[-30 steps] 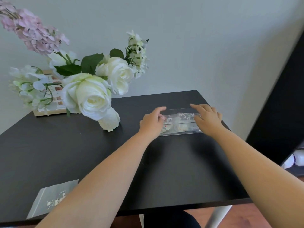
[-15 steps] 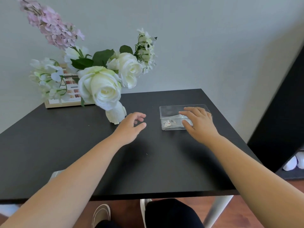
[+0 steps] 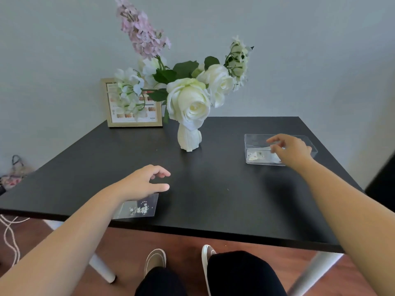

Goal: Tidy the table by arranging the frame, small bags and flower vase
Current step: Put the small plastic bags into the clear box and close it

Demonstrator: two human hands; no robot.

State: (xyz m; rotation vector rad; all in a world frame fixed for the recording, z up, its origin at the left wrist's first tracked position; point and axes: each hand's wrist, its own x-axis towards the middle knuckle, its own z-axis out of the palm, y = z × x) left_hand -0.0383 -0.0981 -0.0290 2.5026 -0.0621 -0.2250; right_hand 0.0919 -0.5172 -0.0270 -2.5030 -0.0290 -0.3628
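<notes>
A white flower vase [image 3: 189, 137] with white roses and a pink spray stands mid-table. Behind it on the left, a wooden picture frame [image 3: 111, 112] leans against the wall. A clear plastic box [image 3: 252, 144] with small bags inside sits at the right; my right hand [image 3: 290, 149] hovers over it, fingers apart, empty. One small clear bag [image 3: 140, 208] with white flecks lies near the front edge. My left hand [image 3: 143, 182] is just above it, fingers spread, partly covering its top.
The black table [image 3: 213, 199] stands against a pale wall. A patterned bag [image 3: 12, 176] lies on the floor at the left, with a white cord [image 3: 8, 233] nearby. A dark cabinet [image 3: 382, 184] stands at the right. My shoes show under the table.
My left hand drew back from the clear box toward the small bag at the front edge. My right hand lifted slightly over the box. The view swung left and down.
</notes>
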